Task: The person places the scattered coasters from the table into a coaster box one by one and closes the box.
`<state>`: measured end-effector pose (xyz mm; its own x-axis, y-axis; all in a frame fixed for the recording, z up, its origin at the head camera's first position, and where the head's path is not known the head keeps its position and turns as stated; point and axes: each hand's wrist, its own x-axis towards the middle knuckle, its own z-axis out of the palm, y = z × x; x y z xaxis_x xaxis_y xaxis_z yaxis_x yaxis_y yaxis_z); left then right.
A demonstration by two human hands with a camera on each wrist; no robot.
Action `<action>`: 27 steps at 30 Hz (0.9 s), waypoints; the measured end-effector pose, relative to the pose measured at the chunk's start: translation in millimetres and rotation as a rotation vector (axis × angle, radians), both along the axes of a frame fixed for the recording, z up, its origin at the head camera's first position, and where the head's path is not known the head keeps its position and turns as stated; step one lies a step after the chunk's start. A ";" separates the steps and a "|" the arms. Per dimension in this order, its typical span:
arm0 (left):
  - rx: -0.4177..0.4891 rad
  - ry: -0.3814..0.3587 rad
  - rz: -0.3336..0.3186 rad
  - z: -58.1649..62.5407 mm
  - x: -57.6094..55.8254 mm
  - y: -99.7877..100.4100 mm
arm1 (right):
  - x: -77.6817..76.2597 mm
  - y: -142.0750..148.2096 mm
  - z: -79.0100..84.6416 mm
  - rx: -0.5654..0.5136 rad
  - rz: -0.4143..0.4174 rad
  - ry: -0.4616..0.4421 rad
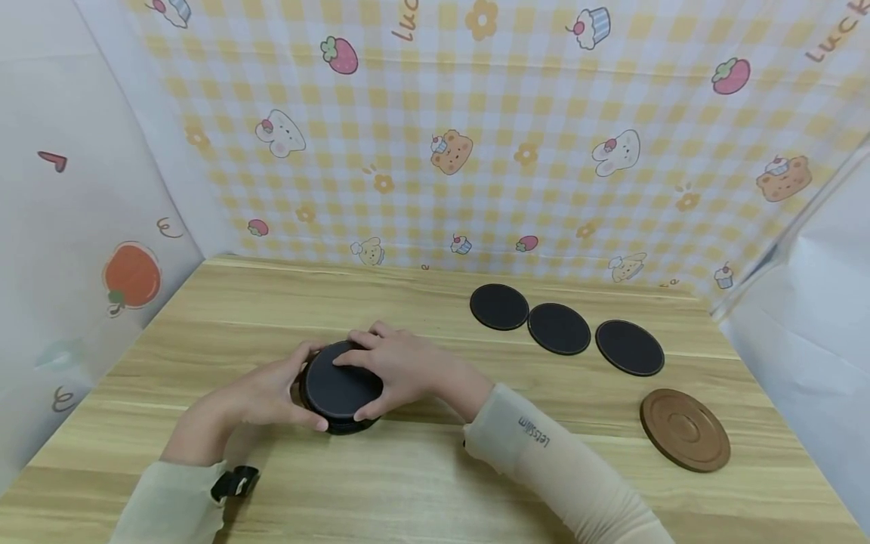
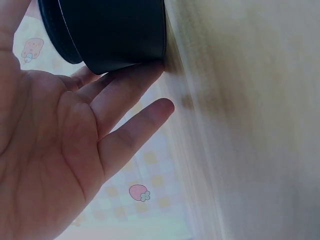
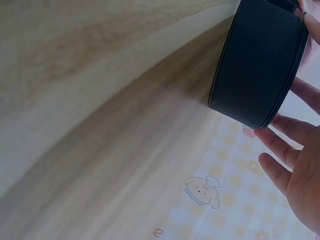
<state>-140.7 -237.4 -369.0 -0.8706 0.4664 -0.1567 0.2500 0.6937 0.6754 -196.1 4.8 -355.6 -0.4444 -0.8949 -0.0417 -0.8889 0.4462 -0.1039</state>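
A round black coaster holder point(image 3: 257, 62) with upright sides stands on the table. On top of it in the head view lies a black coaster point(image 1: 340, 385), its face turned up. My left hand point(image 1: 275, 393) grips the holder from the left, with the thumb at the near side and fingers round the far side; in the left wrist view its fingers touch the holder's wall point(image 2: 117, 35). My right hand point(image 1: 401, 370) holds the coaster's right rim between thumb and far fingers, the index finger resting on the top face. Its palm side hides part of the rim.
Three flat black coasters, a left one point(image 1: 499, 307), a middle one point(image 1: 559, 329) and a right one point(image 1: 630, 347), lie in a row at the back right. Nearer lies a brown ringed disc point(image 1: 685, 431). A checked cloth point(image 1: 435, 91) hangs behind the wooden table point(image 1: 381, 483).
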 end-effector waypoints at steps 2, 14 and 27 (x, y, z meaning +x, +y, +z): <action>0.000 0.001 -0.002 -0.1 -0.3 -0.3 | 0.1 -0.7 -0.8 0.008 0.001 -0.002; -0.001 -0.003 -0.005 0.8 0.1 -0.1 | 1.3 -4.9 -0.3 0.023 -0.005 -0.001; -0.018 0.013 -0.004 1.4 -0.3 0.8 | -0.6 0.5 -1.4 -0.006 -0.031 -0.053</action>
